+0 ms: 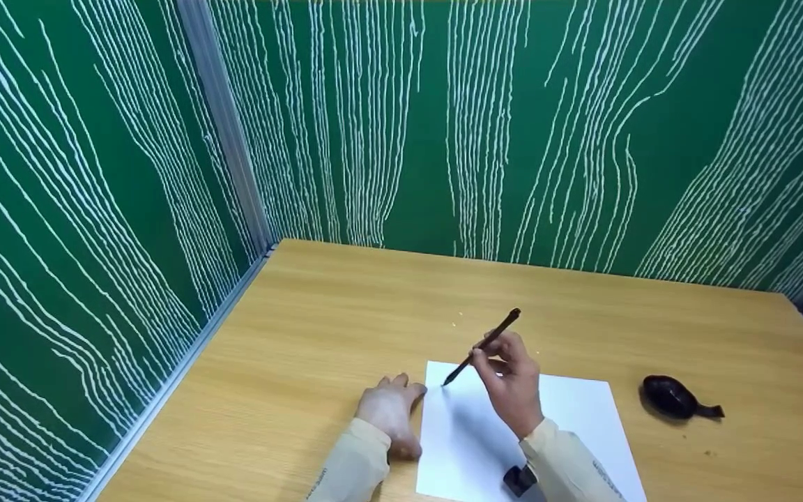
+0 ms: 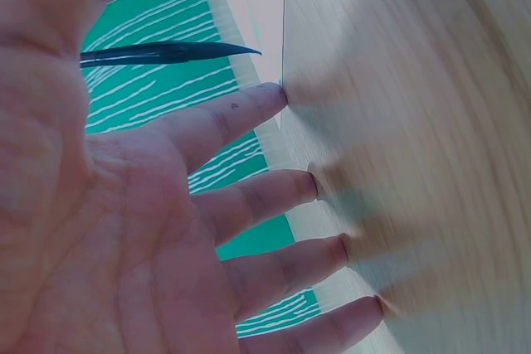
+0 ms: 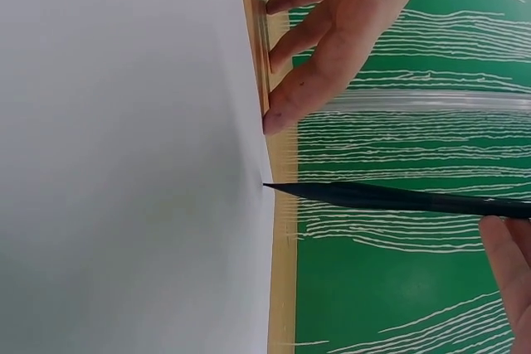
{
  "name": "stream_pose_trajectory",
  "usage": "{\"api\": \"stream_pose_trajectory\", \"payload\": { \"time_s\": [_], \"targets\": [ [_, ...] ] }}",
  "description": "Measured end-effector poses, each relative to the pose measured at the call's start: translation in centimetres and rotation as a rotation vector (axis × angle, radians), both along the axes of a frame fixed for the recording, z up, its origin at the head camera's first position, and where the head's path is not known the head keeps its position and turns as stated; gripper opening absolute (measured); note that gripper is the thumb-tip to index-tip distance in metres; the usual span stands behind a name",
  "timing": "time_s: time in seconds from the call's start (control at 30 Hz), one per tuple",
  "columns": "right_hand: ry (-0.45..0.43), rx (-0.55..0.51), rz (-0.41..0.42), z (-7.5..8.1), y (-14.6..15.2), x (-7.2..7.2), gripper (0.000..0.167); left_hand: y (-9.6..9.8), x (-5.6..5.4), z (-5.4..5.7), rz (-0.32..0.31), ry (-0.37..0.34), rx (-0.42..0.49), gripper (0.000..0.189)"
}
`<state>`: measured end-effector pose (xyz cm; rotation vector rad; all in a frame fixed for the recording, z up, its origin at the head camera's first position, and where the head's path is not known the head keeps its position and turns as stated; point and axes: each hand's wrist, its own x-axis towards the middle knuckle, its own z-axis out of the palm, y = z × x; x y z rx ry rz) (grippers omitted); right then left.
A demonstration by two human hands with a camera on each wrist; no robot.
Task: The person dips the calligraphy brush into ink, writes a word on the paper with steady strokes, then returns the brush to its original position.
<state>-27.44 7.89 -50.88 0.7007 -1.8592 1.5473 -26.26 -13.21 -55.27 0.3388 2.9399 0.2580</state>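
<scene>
Pinching a dark brush (image 1: 499,329) partway along its shaft in the right hand (image 1: 513,380); tilted, with the tip just inside the far-left corner of the white sheet (image 1: 576,411). Cannot tell whether touching or barely above. Holding nothing in the left hand (image 1: 389,411); resting spread fingertips on the desk (image 1: 304,335) just left of the sheet, with the index at its edge.

Seemingly at the very start of brushwork: no stroke visible on the sheet. Probably best to lower the tip gently, touch with the fine point only, and add pressure little by little. Worth bringing the left fingertips onto the sheet's border to stop slipping; hardly pinned as placed. Keep the right sleeve (image 1: 565,453) lifted off the sheet against smears.

Farther out, right of the sheet and apart from it: a black oval dish (image 1: 670,397) with a short handle; too dark to judge contents. Beyond the sheet, green panels (image 1: 429,174) with wavy white lines.
</scene>
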Motion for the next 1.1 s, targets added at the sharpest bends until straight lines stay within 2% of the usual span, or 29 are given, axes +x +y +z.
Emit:
{"api": "stream_pose_trajectory", "payload": {
  "time_s": [0.33, 0.67, 0.87, 1.1],
  "targets": [
    [-0.006, 0.000, 0.024, 0.3, 0.2, -0.2, 0.026, -0.1, -0.3, -0.1, -0.009, -0.017, -0.005, 0.108],
    [-0.022, -0.006, 0.039, 0.3, 0.3, -0.1, 0.026, 0.2, 0.2, 1.2, 0.026, -0.081, 0.040, 0.112],
    [-0.003, -0.006, 0.050, 0.4, 0.3, -0.1, 0.025, 0.2, 0.1, 0.7, 0.035, -0.060, 0.029, 0.111],
    [0.010, -0.005, 0.057, 0.3, 0.4, -0.2, 0.027, 0.5, 0.5, 1.9, 0.051, -0.089, 0.034, 0.108]
  ]
}}
